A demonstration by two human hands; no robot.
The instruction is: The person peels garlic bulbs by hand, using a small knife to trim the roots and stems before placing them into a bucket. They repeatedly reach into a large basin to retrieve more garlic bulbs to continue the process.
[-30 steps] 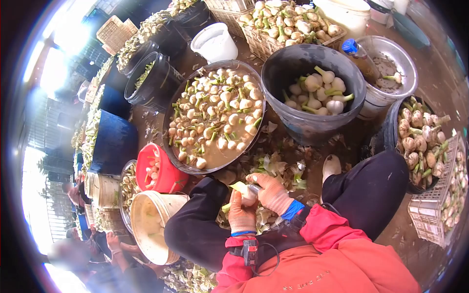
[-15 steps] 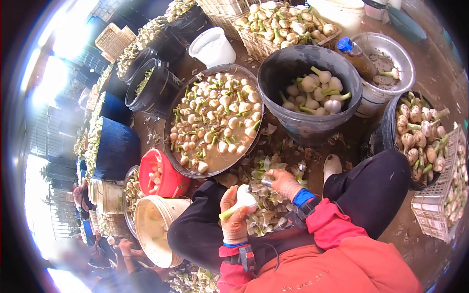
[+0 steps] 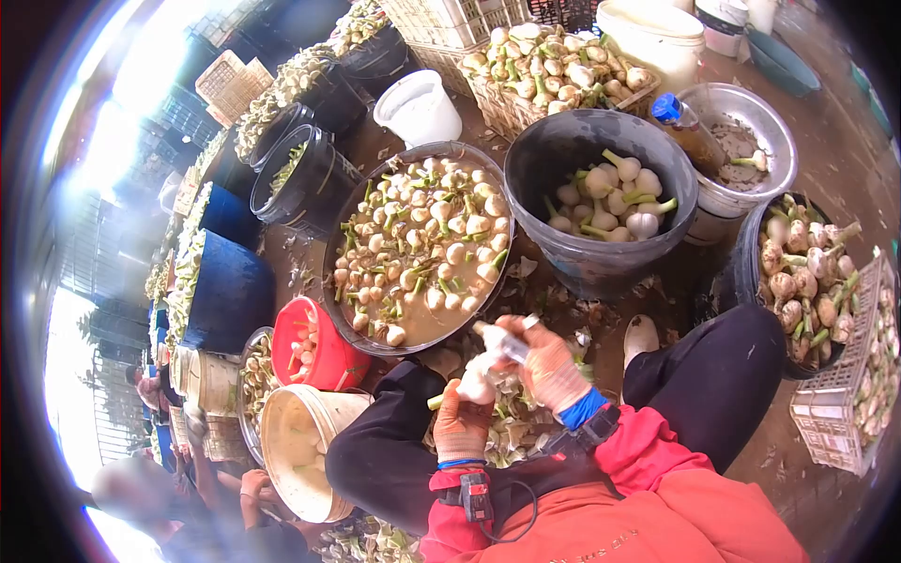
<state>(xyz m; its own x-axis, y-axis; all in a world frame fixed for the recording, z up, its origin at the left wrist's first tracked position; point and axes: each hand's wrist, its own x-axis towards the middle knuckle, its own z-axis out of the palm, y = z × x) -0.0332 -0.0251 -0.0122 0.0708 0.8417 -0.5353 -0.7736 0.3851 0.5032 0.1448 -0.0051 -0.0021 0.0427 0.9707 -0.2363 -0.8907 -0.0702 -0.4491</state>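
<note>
My left hand (image 3: 462, 427), in an orange-tinted glove, is closed round a white garlic bulb (image 3: 477, 383) whose green stem points left. Just above and right of it, my right hand (image 3: 547, 364) grips a small tool (image 3: 511, 346), its pale, blurred end beside the top of the bulb. Peeled leaves (image 3: 511, 422) lie in a heap below both hands. Ahead, a wide basin (image 3: 330, 272) holds many bulbs in muddy water. The dark bucket (image 3: 601, 258) at its right contains cleaner white bulbs.
At the left are a red bowl (image 3: 324, 352), a cream bucket (image 3: 282, 450) and blue barrels (image 3: 230, 291). Crates of garlic (image 3: 563, 70) stand at the back. A metal basin (image 3: 784, 155) and a black bucket (image 3: 741, 258) are at the right. A co-worker (image 3: 202, 511) sits at lower left.
My right hand has moved left and up toward the bulb with the tool. My left hand still holds the bulb, now slightly turned. The view has shifted a little.
</note>
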